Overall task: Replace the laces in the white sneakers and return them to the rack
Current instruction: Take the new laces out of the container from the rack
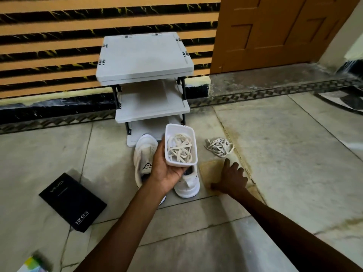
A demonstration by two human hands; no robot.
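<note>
Lace fetching is in hand: at frame centre the left hand point(167, 171) grips the white tub point(170, 132) of laces point(179, 149) above the white sneakers point(145, 152) below the rack point(143, 54), while the right hand point(232, 177) lies spread on the lid point(210, 168), so next probably comes pinching one lace out.

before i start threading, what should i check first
1. Supply ready: ok, laces lie in the container that the left hand grips.
2. Free hand: not ok, the right hand rests on the lid on the floor.
3. Bundles kept apart: ok, the loose laces lie on the floor, right of the container.
4. Eyelets empty: cannot tell, the left hand and container cover much of the white sneakers.
5. Return spot: ok, the rack stands just behind the sneakers.
</note>
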